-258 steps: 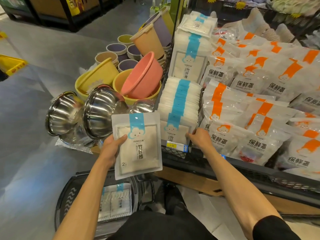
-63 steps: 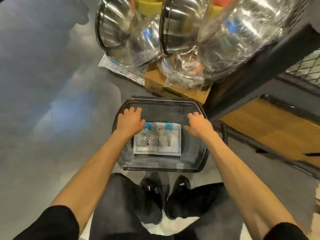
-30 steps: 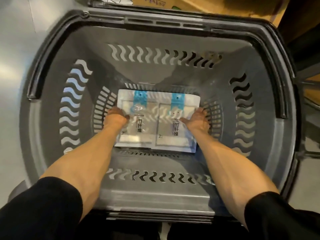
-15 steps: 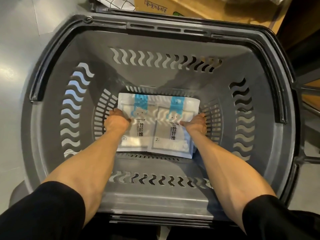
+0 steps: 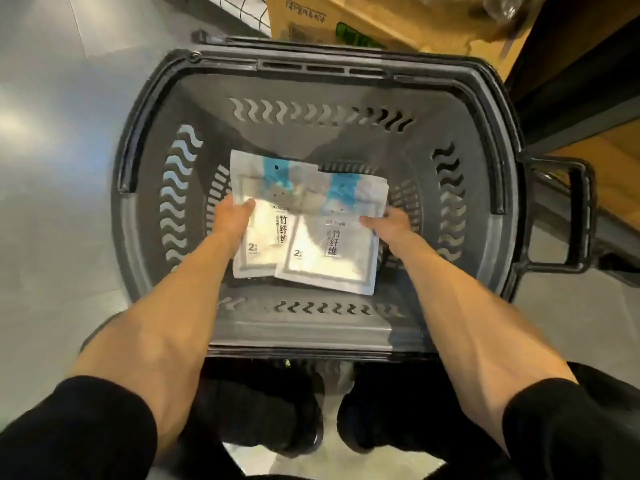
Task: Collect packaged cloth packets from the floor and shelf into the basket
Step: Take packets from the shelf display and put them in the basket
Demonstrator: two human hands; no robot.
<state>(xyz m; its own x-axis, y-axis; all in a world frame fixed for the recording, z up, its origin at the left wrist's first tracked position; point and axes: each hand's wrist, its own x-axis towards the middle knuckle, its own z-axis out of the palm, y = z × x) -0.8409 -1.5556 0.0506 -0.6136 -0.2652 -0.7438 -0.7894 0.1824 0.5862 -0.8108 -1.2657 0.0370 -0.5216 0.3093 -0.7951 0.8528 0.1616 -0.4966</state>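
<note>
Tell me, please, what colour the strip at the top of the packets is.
Blue: the strip runs down each white packet; the head view shows it best.

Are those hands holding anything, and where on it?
Yes. The left hand pinches the left packet at its left edge; the right hand pinches the right packet at its right edge.

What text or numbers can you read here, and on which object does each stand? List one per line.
"竹纤维": left cloth packet, centre.
"2": left cloth packet, lower left corner.
"竹纤维": right cloth packet, centre.
"2": right cloth packet, lower left corner.
Small brand line above the characters on both packets: too blurred to read.
Dark characters and green mark on the cardboard box: too blurred to read.
</note>
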